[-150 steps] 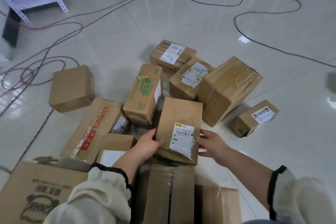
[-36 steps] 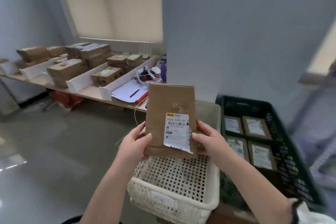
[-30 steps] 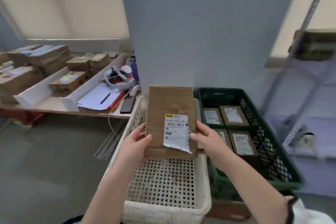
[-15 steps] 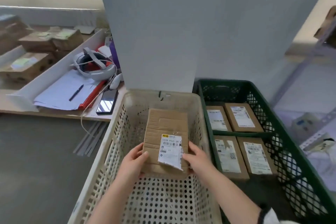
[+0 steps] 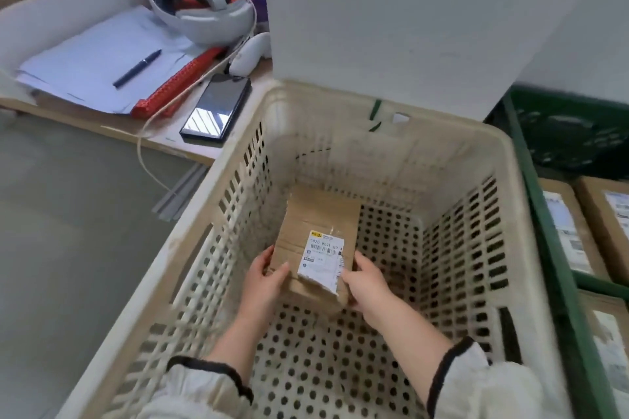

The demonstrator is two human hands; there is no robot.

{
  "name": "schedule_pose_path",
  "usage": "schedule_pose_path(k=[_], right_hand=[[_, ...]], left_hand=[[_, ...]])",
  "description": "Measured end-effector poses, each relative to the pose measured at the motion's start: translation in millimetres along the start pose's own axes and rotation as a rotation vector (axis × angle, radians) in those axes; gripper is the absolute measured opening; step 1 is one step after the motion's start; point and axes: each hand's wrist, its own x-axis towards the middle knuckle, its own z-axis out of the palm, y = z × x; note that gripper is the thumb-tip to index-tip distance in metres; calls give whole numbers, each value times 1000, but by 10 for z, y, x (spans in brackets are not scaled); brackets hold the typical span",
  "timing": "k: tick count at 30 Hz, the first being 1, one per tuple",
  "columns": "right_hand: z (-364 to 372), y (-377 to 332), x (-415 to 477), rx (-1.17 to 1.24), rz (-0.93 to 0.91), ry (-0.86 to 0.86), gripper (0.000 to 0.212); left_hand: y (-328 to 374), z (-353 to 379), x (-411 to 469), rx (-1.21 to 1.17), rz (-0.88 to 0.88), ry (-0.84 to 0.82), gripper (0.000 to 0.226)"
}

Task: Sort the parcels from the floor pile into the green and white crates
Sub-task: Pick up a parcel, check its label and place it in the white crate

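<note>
A flat brown cardboard parcel (image 5: 316, 228) with a white shipping label lies low inside the white perforated crate (image 5: 218, 211), near its floor. My left hand (image 5: 263, 279) grips the parcel's near left corner. On the near right edge, my right hand (image 5: 366, 281) holds it with the thumb on the label. The green crate (image 5: 551, 248) stands right beside the white one, with labelled brown parcels (image 5: 575, 231) lying flat in it.
A low bench at the left carries papers with a pen (image 5: 136, 68), a black phone (image 5: 216, 107), a white headset (image 5: 200, 7) and a cable trailing over its edge. A white wall panel (image 5: 408, 17) rises directly behind the crates. Grey floor lies to the left.
I picked the parcel from the floor pile, carried it to the crates, and lowered it from rim height deep into the white crate. The view has tilted down over the crate.
</note>
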Motion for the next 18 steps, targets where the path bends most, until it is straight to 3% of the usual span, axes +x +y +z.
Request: schedule_pose_path(k=[8, 10, 12, 14, 18], right_hand=[[185, 333, 374, -8, -91, 23, 45], [201, 367, 385, 10, -126, 62, 46], [236, 374, 380, 14, -144, 108, 47], [272, 333, 406, 19, -157, 119, 47], [315, 136, 559, -23, -152, 130, 46]], left_hand=[[-555, 116, 258, -49, 28, 207, 57], [-619, 164, 230, -95, -72, 336, 69], [-623, 218, 198, -330, -279, 381, 75], [-573, 237, 227, -587, -419, 304, 63], [-419, 203, 404, -623, -432, 318, 39]])
